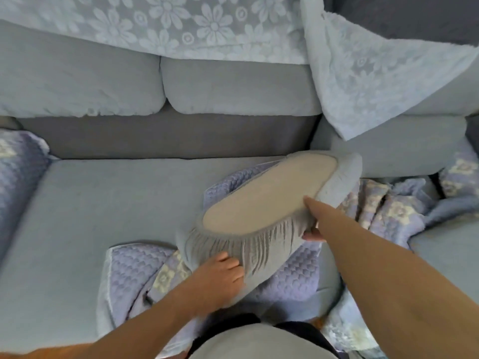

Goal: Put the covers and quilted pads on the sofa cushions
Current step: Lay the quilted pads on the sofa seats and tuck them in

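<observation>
Now I stretch the grey cover (241, 251) over the cushion (261, 200): left hand (220, 275) grips its gathered edge, right hand (312, 233) mostly hidden, grip unclear; next, pull the elastic around.

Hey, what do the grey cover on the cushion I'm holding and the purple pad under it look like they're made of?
Grey cover: seems a stretchy matte knit, gathered into fine pleats along an elastic-looking edge. Purple pad: looks like quilted cloth, soft and matte, with a stitched scallop pattern and floral patches.
</observation>
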